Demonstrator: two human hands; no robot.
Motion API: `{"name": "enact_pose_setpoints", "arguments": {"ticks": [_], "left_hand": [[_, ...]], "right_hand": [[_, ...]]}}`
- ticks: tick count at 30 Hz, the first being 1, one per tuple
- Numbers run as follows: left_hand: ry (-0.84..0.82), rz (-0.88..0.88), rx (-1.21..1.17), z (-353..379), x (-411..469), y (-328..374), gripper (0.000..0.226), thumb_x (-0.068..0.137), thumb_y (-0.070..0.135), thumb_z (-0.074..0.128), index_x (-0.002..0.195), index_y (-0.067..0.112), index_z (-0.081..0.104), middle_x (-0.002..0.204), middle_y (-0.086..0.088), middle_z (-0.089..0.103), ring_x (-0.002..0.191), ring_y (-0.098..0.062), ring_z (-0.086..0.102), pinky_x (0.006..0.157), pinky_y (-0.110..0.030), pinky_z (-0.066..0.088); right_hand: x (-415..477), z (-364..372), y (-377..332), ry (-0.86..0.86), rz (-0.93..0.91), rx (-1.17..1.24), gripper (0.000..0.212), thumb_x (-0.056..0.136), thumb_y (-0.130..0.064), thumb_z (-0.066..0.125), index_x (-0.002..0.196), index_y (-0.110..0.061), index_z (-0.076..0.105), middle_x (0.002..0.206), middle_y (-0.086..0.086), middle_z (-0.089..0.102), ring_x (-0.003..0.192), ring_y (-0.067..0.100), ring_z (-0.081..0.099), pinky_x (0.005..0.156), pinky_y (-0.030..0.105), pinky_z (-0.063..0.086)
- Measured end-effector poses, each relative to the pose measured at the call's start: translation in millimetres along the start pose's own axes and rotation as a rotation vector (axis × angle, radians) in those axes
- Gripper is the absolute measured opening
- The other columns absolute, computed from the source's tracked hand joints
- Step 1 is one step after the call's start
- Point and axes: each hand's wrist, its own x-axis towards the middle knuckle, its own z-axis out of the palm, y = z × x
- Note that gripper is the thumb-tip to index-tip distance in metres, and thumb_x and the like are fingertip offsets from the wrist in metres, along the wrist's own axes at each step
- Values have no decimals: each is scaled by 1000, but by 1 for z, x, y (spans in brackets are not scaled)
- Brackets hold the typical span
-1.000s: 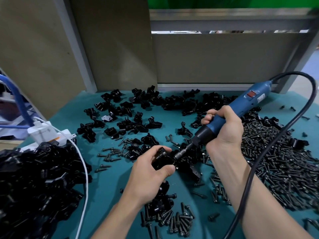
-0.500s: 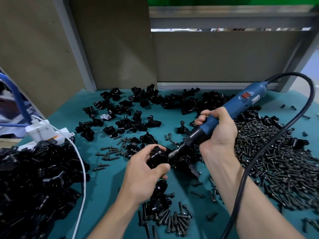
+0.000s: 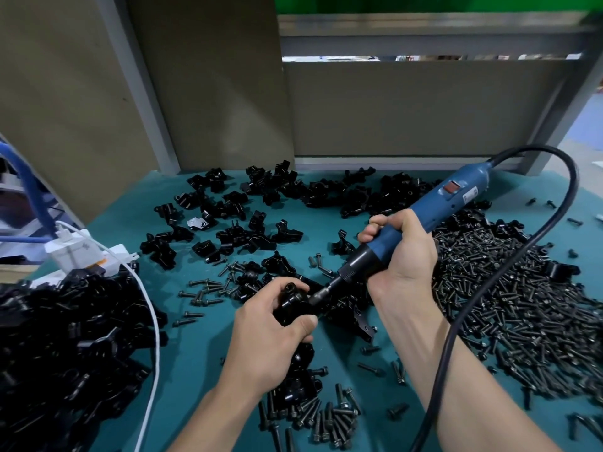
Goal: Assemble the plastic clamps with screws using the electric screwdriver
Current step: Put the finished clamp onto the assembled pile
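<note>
Teal bench mat (image 3: pixel 195 353) carries heaps of black screws (image 3: pixel 522 305). At centre, just above it, the left hand (image 3: pixel 270 334) curls round a black plastic clamp (image 3: pixel 292 305). The right hand (image 3: pixel 404 256) wraps the tilted blue electric screwdriver (image 3: pixel 456 197), its bit (image 3: pixel 326 290) touching the clamp. That contact point is hard to make out, and the white barrel label (image 3: pixel 470 193) is unreadable.

The left hand (image 3: pixel 270 334) and right hand (image 3: pixel 404 256) are bare, and bare forearms (image 3: pixel 483 380) run back from the fingers (image 3: pixel 370 230) to the lower edge of view. A short, plain nail shows on the left thumb.
</note>
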Motion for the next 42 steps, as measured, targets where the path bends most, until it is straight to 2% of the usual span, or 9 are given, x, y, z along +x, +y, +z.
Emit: {"name": "enact_pose_setpoints", "arguments": {"ticks": [12, 21, 23, 26, 31, 34, 36, 38, 42], "left_hand": [[25, 22, 65, -1, -3, 0, 43, 87, 10, 80, 102, 48, 66, 92, 18, 72, 69, -10, 77, 66, -53, 63], [-18, -12, -2, -2, -1, 0, 42, 87, 9, 81, 93, 49, 69, 98, 11, 76, 67, -19, 77, 70, -45, 65], [-66, -42, -61, -3, 0, 1, 35, 86, 9, 81, 92, 42, 72, 90, 5, 77, 63, -21, 74, 65, -42, 65], [-191, -178, -306, -7, 2, 8, 19, 75, 15, 73, 90, 25, 77, 77, -22, 73, 49, -23, 60, 45, -33, 53], [-339, -328, -457, -15, 0, 13, 21, 67, 19, 69, 85, 26, 77, 66, -15, 61, 43, -17, 46, 39, -21, 34], [-279, -360, -584, -24, -1, 11, 21, 64, 20, 71, 84, 25, 78, 67, -14, 59, 44, -15, 43, 37, -21, 32], [-161, -337, -552, -25, 0, 9, 15, 80, 13, 69, 86, 24, 77, 71, -14, 64, 50, -17, 50, 41, -23, 39], [-54, -301, -417, -21, 2, 6, 16, 94, 8, 68, 97, 24, 71, 76, -11, 70, 60, -18, 61, 52, -25, 49], [20, -262, -233, -15, 1, 6, 31, 90, 6, 76, 94, 35, 64, 84, 2, 76, 71, -15, 71, 71, -31, 60]], "right_hand": [[3, -4, 6, 49, 25, 33, 32, 81, 8, 53, 105, -11, 43, 65, 9, 58, 51, 20, 54, 51, 29, 49], [-3, 1, 0, -23, 17, 7, 25, 79, 6, 52, 95, -12, 44, 67, 8, 59, 52, 19, 53, 49, 27, 48], [-3, 1, -2, -39, 55, -1, 21, 84, 7, 48, 93, -12, 45, 67, 7, 57, 51, 17, 52, 48, 26, 46], [-3, 1, -9, -107, 166, -12, 21, 87, 6, 43, 95, -12, 50, 68, 5, 55, 53, 14, 49, 49, 23, 45], [-1, 7, -27, -111, 252, -8, 27, 83, 0, 50, 107, -11, 53, 73, 8, 55, 58, 15, 50, 52, 24, 47], [3, 5, -47, -38, 224, -5, 26, 84, -3, 55, 108, -11, 50, 73, 7, 57, 57, 14, 53, 52, 23, 48], [2, 0, -60, -4, 231, -146, 28, 84, -3, 58, 109, -11, 48, 73, 7, 58, 56, 14, 54, 51, 24, 50], [-5, -4, -63, 20, 218, -505, 29, 85, 1, 62, 110, -10, 49, 68, 8, 61, 53, 17, 56, 48, 29, 52], [-20, -17, -61, -42, 156, -1178, 36, 93, -9, 65, 124, -15, 46, 86, 14, 66, 61, 26, 64, 58, 44, 58]]}}
